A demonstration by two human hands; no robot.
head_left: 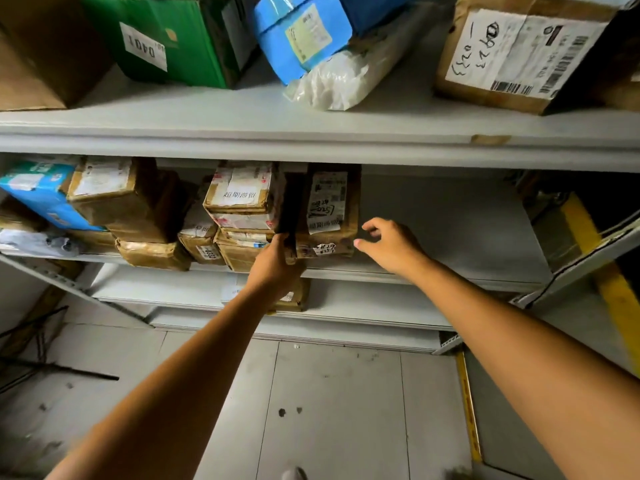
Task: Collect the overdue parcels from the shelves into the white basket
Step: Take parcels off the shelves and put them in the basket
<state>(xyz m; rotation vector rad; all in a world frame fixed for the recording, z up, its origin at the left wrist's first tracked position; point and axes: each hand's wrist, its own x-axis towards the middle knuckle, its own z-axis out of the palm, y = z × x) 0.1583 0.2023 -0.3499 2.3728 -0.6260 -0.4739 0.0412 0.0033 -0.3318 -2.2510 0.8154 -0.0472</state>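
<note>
The step in hand is a pick from the grey shelving (311,147), on the middle shelf (433,237), where the upright brown parcel (329,209) stands with its labelled face outward. It serves as the marker for everything else. To its left sits a stack of taped cartons (239,192), and squeezed between that stack and the brown parcel stands a dark flat parcel (290,202), touching the brown parcel's left side. The shelf to the brown parcel's right is bare board. The white basket is not in view, so the drop-off lies somewhere out of frame. Both forearms reach up and forward from the bottom of the view, converging on the brown parcel. The left grip (277,259) is just below and left of it, fingers curled around the lower end of the dark flat parcel — a closed hold on that parcel. The right grip (389,244) hovers just right of the brown parcel's lower corner, holding nothing, its fingers (372,226) loosely spread and its thumb (360,242) near the corner without clearly touching it. The next move probably calls for drawing the dark parcel straight out of its slot, with the right grip closing in to steady the brown parcel — tightly wedged neighbours may tip or follow.
</note>
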